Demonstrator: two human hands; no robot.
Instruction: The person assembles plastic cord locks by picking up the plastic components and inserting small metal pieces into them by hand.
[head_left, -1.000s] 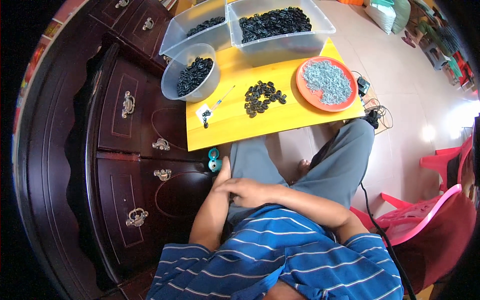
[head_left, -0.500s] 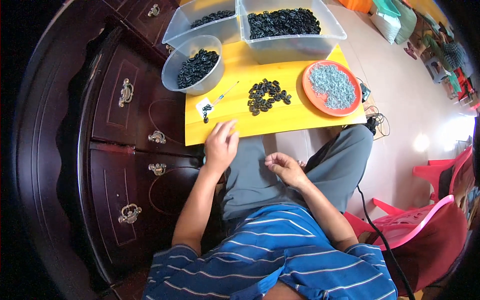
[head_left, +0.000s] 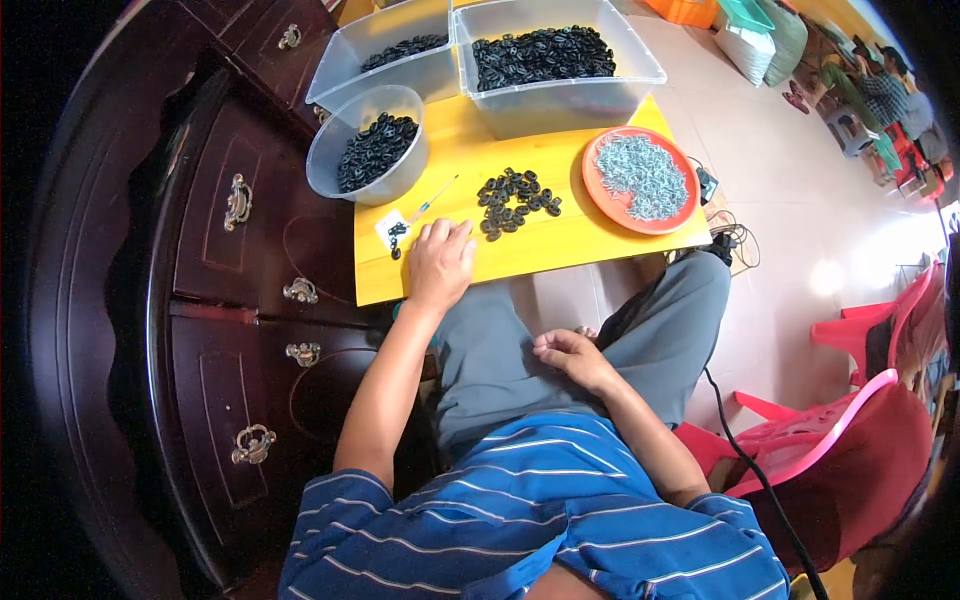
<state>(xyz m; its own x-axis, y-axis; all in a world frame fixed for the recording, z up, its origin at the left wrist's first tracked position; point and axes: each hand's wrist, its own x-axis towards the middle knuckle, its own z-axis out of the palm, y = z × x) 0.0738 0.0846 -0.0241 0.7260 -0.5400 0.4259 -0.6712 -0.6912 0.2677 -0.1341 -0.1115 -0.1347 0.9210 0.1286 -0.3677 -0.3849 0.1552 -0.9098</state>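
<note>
My left hand [head_left: 442, 262] rests at the front edge of the yellow table [head_left: 580, 245], fingers stretched forward and slightly bent; nothing shows in it. Just beyond its fingertips lies a loose group of small black oval rings [head_left: 497, 214]. Left of it are a white card [head_left: 384, 236] with several small black pieces [head_left: 396, 252], and a thin screwdriver-like tool [head_left: 424, 208] with a blue part. Over my lap, my right hand [head_left: 572, 360] is loosely closed, thumb against the curled fingers; whether something is inside is hidden.
A round clear tub [head_left: 415, 150] and two clear bins [head_left: 535, 110] [head_left: 340, 85] hold black pieces. On the right, an orange plate [head_left: 592, 195] carries silvery screw-like pieces [head_left: 650, 180]. Dark drawers [head_left: 220, 260] stand left, pink chairs [head_left: 850, 420] right. A person [head_left: 885, 100] sits far right.
My left hand has moved forward onto the table edge, nearer the group of black rings. The right hand stays over my lap. The whole view has shifted slightly.
</note>
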